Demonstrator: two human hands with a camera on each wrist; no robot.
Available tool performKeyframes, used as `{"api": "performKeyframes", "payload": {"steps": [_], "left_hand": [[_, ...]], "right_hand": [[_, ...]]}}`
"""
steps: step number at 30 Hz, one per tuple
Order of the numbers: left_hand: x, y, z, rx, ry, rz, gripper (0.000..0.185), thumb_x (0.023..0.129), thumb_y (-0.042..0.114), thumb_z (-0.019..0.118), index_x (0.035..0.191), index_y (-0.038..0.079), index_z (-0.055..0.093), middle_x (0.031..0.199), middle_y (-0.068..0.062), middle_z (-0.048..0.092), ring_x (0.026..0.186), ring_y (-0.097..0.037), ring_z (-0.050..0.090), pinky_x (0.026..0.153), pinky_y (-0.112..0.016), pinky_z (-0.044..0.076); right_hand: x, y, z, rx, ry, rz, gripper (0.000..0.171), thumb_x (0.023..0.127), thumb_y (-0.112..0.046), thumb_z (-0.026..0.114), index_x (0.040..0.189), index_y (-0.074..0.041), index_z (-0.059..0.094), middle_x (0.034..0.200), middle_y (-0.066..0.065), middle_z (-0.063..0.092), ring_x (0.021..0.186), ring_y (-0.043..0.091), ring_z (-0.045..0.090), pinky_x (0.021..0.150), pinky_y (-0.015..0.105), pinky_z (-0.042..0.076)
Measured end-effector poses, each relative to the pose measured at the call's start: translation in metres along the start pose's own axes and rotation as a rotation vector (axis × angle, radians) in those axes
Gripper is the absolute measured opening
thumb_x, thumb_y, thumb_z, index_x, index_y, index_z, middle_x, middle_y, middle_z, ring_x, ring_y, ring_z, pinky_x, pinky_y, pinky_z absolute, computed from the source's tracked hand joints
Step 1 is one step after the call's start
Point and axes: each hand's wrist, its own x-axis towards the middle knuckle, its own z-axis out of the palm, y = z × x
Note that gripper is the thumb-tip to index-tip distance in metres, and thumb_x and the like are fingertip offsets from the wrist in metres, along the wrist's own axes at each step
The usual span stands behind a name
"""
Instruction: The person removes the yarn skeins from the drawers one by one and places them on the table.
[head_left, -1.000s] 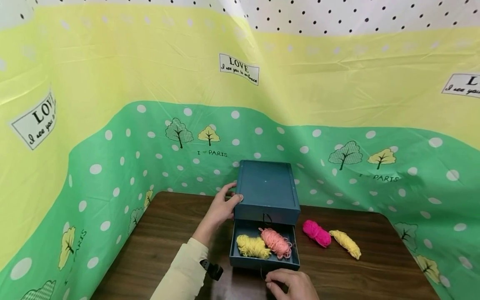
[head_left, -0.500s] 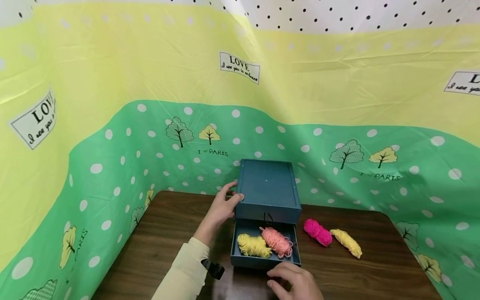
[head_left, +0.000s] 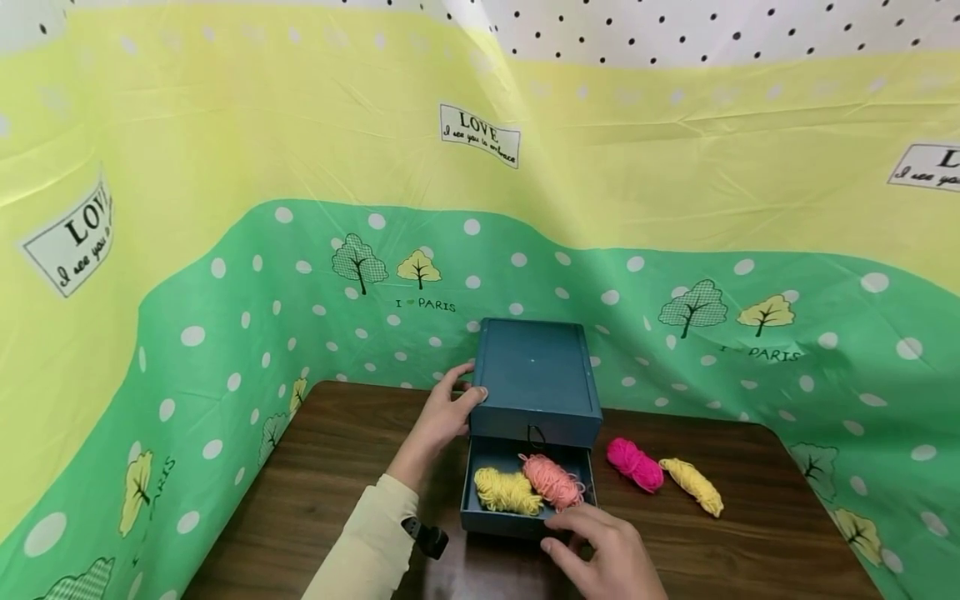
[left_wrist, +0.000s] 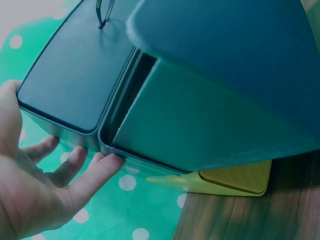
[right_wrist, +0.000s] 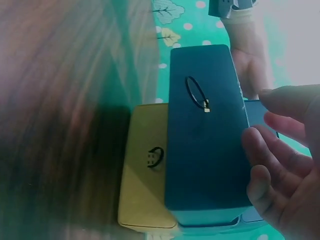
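Observation:
A blue drawer unit (head_left: 532,367) stands on the table, its top drawer closed and the drawer (head_left: 498,523) below pulled out. Inside the pulled-out drawer lie a yellow yarn skein (head_left: 506,490) and a salmon-pink yarn skein (head_left: 553,481). My left hand (head_left: 444,410) rests against the unit's left side, thumb at the top front edge and fingers extended along the wall. At the pulled-out drawer's front right rim, my right hand (head_left: 606,550) has its fingertips on or right by the rim. A black loop handle (right_wrist: 196,92) hangs from that drawer's front, apart from the right fingers.
To the unit's right, a magenta yarn skein (head_left: 635,465) and a pale yellow skein (head_left: 692,486) lie on the brown wooden table (head_left: 337,467). Below the pulled-out drawer sits a yellow drawer (right_wrist: 145,165) with its own loop. Patterned curtain (head_left: 262,125) surrounds the table.
My right hand has left the loop handle below the drawer and moved up and right to the drawer's front rim. The left hand and the drawer stay in place.

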Motion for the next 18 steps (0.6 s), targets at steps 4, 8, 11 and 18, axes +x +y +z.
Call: {"api": "performKeyframes", "payload": {"steps": [4,8,11,18], "left_hand": [[-0.001,-0.002,0.0,0.017,0.007,-0.002,0.063,0.098,0.041,0.065,0.156,0.026,0.043,0.139,-0.016,0.046,0.119,-0.036,0.058,0.086,-0.055,0.056],[-0.001,-0.002,0.001,0.014,0.008,0.0,0.062,0.099,0.041,0.065,0.155,0.026,0.044,0.139,-0.016,0.046,0.117,-0.036,0.058,0.084,-0.054,0.057],[0.0,-0.002,0.002,0.01,0.006,-0.003,0.062,0.098,0.042,0.065,0.155,0.027,0.044,0.139,-0.016,0.046,0.117,-0.036,0.059,0.084,-0.053,0.057],[0.001,-0.001,0.0,0.016,0.009,-0.01,0.062,0.098,0.043,0.065,0.155,0.03,0.044,0.141,-0.015,0.046,0.121,-0.036,0.057,0.088,-0.056,0.056]], "right_hand": [[0.006,-0.001,-0.002,-0.005,0.025,-0.017,0.026,0.081,-0.018,0.088,0.095,-0.036,0.075,0.09,-0.022,0.067,0.068,-0.008,0.054,0.057,0.021,0.05],[0.013,-0.004,-0.005,-0.037,0.089,-0.007,0.033,0.077,-0.014,0.09,0.092,-0.037,0.074,0.085,-0.026,0.065,0.068,-0.009,0.054,0.057,0.021,0.049],[0.018,-0.006,-0.007,-0.07,0.112,0.03,0.031,0.075,-0.011,0.091,0.092,-0.033,0.077,0.085,-0.024,0.068,0.071,-0.008,0.059,0.06,0.023,0.052],[0.032,-0.001,-0.009,-0.111,0.043,0.106,0.027,0.079,-0.015,0.09,0.101,-0.025,0.079,0.1,-0.015,0.071,0.081,0.003,0.066,0.069,0.03,0.056]]}}
